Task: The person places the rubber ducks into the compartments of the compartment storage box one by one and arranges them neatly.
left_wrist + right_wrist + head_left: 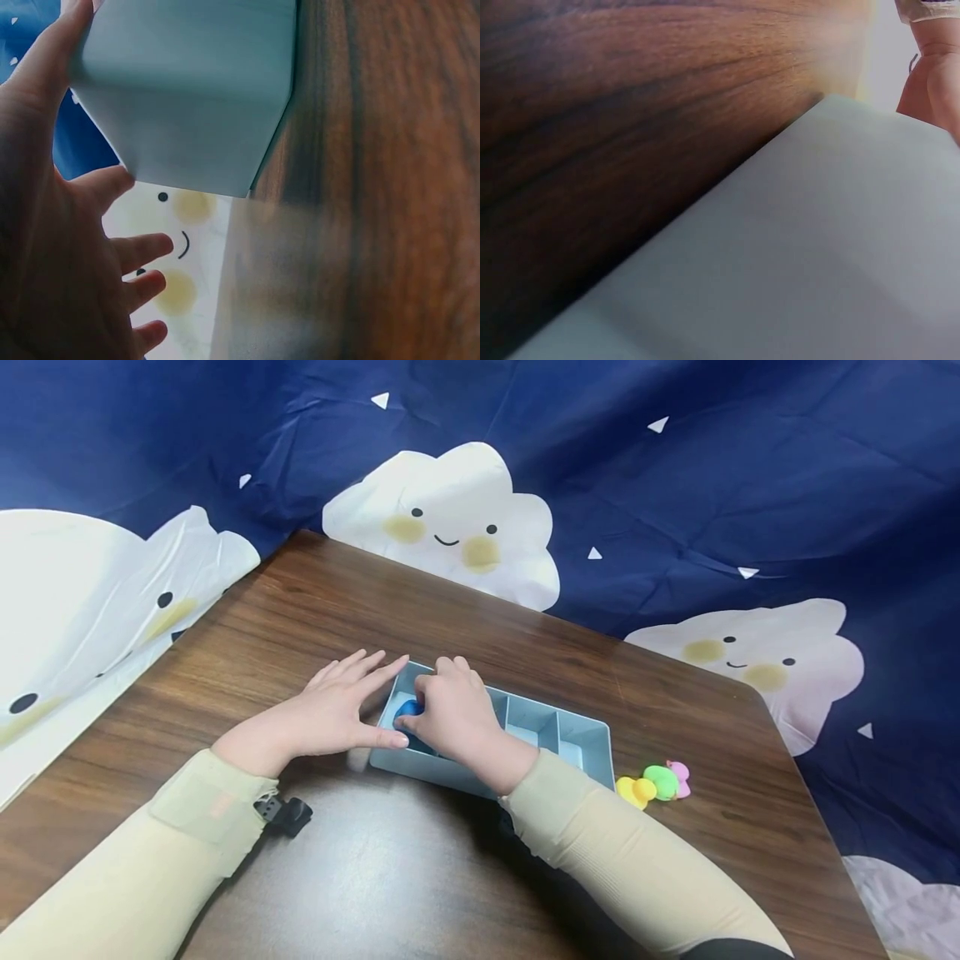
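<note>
Blue toy (407, 710) inside left end of box (427, 768), long axis crosswise; right hand (457, 710) nearer, apparently pinching toy, partly hidden; left hand (330, 710) spread beside box end.

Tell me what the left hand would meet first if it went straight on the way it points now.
Most likely the light-blue rectangular divided tray: its end wall lies directly ahead of the left hand, between the spread thumb and index finger. Exact contact is hard to judge.
</note>
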The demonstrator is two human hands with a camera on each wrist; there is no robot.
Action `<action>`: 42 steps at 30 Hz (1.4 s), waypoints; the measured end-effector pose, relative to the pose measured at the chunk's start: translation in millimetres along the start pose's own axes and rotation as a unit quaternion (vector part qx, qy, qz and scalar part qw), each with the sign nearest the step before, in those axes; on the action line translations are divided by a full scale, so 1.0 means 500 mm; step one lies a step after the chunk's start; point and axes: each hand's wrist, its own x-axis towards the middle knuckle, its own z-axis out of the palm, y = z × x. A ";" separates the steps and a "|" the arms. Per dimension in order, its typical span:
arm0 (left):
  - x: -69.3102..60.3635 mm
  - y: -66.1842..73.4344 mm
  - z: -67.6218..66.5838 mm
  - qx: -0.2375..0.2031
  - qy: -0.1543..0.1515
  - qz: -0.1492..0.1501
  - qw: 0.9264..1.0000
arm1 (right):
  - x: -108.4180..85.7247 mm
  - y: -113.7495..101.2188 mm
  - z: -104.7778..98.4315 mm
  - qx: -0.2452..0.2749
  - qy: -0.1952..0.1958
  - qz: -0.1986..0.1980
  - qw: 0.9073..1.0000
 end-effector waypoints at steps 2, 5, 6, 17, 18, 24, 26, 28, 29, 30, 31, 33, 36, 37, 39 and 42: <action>0.000 0.000 -0.001 0.000 0.000 0.002 1.000 | 0.002 -0.001 0.001 -0.005 -0.002 0.001 1.000; 0.000 0.001 -0.002 0.000 0.000 0.001 1.000 | 0.004 -0.002 0.002 -0.006 -0.007 0.002 1.000; 0.000 0.001 -0.001 -0.001 0.001 0.001 1.000 | 0.004 -0.001 0.002 -0.005 -0.007 0.002 1.000; 0.003 0.000 0.000 -0.004 -0.008 -0.005 1.000 | -0.016 0.023 -0.039 0.104 -0.036 0.039 0.993; 0.003 0.000 0.000 -0.003 -0.008 -0.006 1.000 | -0.017 0.028 -0.041 0.117 -0.035 0.041 0.992; 0.004 0.002 0.002 -0.003 -0.007 -0.006 1.000 | -0.041 0.071 -0.059 0.200 0.007 0.035 0.979; 0.004 0.002 0.003 -0.004 -0.005 -0.006 1.000 | -0.057 0.093 -0.070 0.225 0.034 0.027 0.973; 0.004 0.002 0.003 -0.004 -0.003 -0.004 1.000 | -0.079 0.120 -0.081 0.258 0.060 0.019 0.964; 0.004 0.002 0.004 -0.005 -0.003 -0.003 1.000 | -0.091 0.135 -0.087 0.274 0.072 0.017 0.959; 0.004 0.002 0.004 -0.006 -0.002 -0.003 1.000 | -0.103 0.150 -0.093 0.284 0.082 0.016 0.955; 0.004 0.001 0.004 -0.007 -0.002 -0.002 1.000 | -0.116 0.164 -0.098 0.295 0.090 0.019 0.951; 0.003 0.000 0.005 -0.009 -0.002 -0.001 1.000 | -0.142 0.193 -0.106 0.308 0.108 0.023 0.945; 0.004 0.000 0.005 -0.012 -0.003 0.000 1.000 | -0.184 0.235 -0.114 0.301 0.137 0.035 0.943; 0.004 0.000 0.005 -0.013 -0.003 0.000 1.000 | -0.199 0.248 -0.117 0.299 0.146 0.042 0.942; 0.003 0.000 0.004 -0.014 -0.005 0.001 1.000 | -0.231 0.273 -0.121 0.291 0.157 0.059 0.942; 0.001 0.000 0.002 -0.016 -0.006 -0.001 1.000 | -0.281 0.307 -0.127 0.287 0.165 0.102 0.938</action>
